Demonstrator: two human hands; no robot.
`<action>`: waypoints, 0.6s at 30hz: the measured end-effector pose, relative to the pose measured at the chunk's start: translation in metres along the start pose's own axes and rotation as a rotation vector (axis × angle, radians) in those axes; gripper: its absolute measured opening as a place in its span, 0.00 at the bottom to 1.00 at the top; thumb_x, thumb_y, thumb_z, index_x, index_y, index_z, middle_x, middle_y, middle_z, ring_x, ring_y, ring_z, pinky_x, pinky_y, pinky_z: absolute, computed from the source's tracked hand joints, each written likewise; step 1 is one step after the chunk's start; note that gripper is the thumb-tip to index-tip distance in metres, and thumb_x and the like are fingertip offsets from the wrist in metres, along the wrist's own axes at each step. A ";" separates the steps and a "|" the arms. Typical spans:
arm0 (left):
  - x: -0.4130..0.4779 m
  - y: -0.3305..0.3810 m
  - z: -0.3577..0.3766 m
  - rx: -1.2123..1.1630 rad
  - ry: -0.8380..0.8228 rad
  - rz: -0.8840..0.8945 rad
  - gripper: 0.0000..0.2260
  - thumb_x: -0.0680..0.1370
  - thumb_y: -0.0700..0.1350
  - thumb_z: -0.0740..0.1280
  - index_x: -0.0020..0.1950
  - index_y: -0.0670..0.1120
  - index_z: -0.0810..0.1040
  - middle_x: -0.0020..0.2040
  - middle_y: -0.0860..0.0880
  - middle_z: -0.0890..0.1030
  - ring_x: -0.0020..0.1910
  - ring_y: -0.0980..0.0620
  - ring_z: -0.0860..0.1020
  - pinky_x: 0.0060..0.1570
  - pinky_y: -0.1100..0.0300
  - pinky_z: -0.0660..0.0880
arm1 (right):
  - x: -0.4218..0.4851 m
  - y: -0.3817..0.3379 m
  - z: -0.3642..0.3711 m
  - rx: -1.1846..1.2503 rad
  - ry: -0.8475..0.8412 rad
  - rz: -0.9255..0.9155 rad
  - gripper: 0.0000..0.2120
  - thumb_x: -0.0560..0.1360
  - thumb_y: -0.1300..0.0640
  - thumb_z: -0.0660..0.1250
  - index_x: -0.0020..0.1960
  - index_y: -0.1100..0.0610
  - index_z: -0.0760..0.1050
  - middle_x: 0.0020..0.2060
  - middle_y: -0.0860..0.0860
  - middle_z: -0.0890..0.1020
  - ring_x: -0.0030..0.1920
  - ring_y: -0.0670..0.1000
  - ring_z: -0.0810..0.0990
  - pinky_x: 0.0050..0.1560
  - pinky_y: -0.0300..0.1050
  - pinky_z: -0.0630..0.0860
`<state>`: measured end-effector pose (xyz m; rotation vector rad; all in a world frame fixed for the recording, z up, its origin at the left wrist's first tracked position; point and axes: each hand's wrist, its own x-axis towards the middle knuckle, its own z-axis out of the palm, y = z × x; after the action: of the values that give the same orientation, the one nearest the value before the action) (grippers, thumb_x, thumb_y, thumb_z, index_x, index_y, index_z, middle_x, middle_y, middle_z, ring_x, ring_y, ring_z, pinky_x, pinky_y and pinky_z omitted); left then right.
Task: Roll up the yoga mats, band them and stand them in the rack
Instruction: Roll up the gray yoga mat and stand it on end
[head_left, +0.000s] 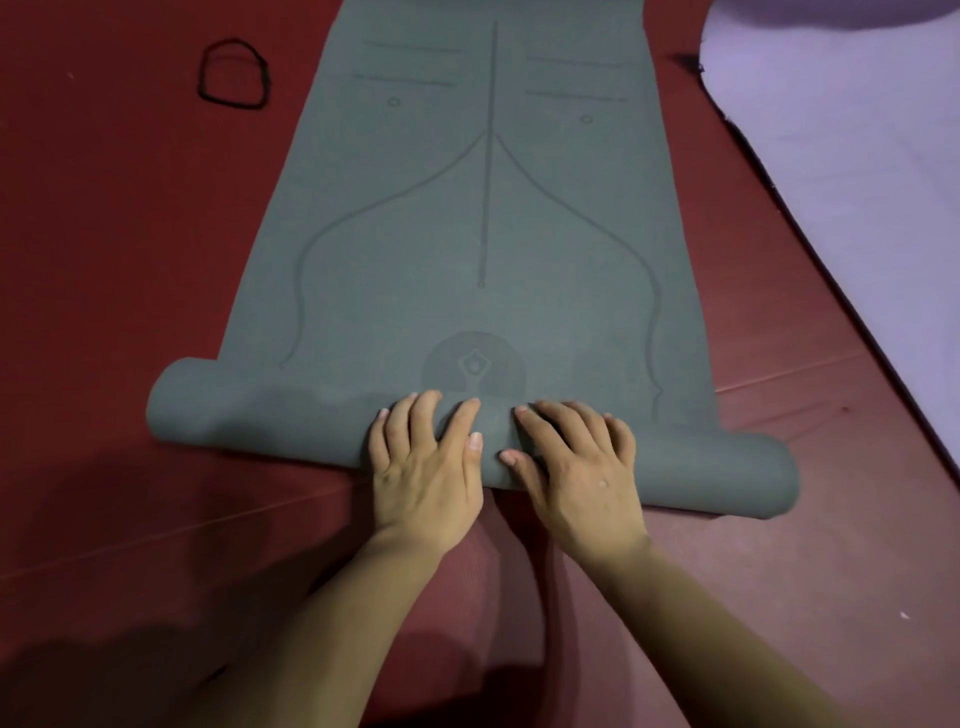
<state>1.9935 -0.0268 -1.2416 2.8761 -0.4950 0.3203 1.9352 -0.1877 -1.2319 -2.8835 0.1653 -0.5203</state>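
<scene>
Left hand (427, 462) and right hand (579, 467) press flat, fingers spread, on the grey yoga mat's (483, 218) rolled end; black band (235, 74) lies apart.

Dim, warm light, brighter toward the right. A soft shadow pools on the floor (104, 597) at lower left. Everything looks slightly soft; the mat (467, 234) bows at its edges.
</scene>
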 end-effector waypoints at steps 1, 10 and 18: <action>0.004 0.001 0.000 -0.011 -0.002 -0.002 0.19 0.80 0.54 0.56 0.66 0.52 0.79 0.66 0.43 0.75 0.66 0.41 0.68 0.71 0.42 0.58 | -0.005 -0.006 0.002 0.004 0.000 0.054 0.22 0.81 0.40 0.61 0.67 0.51 0.79 0.65 0.50 0.79 0.66 0.55 0.76 0.70 0.56 0.64; 0.010 -0.019 -0.001 0.022 -0.001 0.166 0.22 0.79 0.57 0.58 0.69 0.51 0.77 0.69 0.42 0.75 0.71 0.41 0.69 0.73 0.41 0.57 | 0.015 -0.011 0.013 -0.007 -0.006 0.123 0.23 0.81 0.39 0.59 0.66 0.52 0.79 0.63 0.54 0.80 0.66 0.59 0.76 0.73 0.57 0.61; 0.042 -0.012 0.003 -0.001 0.022 0.144 0.20 0.80 0.55 0.58 0.67 0.50 0.78 0.66 0.43 0.77 0.68 0.40 0.73 0.71 0.40 0.62 | 0.019 -0.018 0.017 -0.047 -0.028 0.167 0.23 0.81 0.39 0.60 0.69 0.51 0.75 0.63 0.54 0.74 0.67 0.58 0.73 0.75 0.58 0.57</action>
<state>2.0369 -0.0295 -1.2360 2.8384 -0.6993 0.3737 1.9603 -0.1698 -1.2371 -2.8861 0.4143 -0.4507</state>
